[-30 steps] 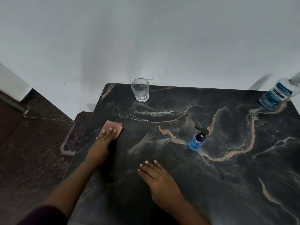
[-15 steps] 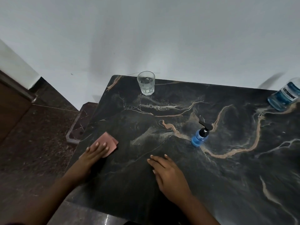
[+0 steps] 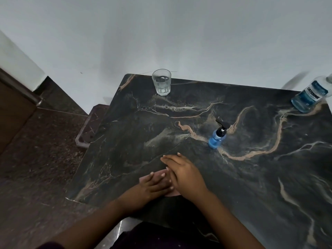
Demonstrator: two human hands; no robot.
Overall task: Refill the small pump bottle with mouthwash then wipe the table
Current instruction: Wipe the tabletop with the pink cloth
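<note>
Your left hand has slid the small pink cloth from the left edge to the near middle of the dark marble surface. Now it sits right beside your right hand, which partly covers it. Both hands lie flat with fingers out, the left grip pressing the cloth, the right grip holding nothing. The small blue pump bottle stands upright in the middle. The big clear mouthwash bottle stands at the far right corner, and the clear glass tumbler at the far edge. A plain white wall is behind, with brown speckled floor on the left.
</note>
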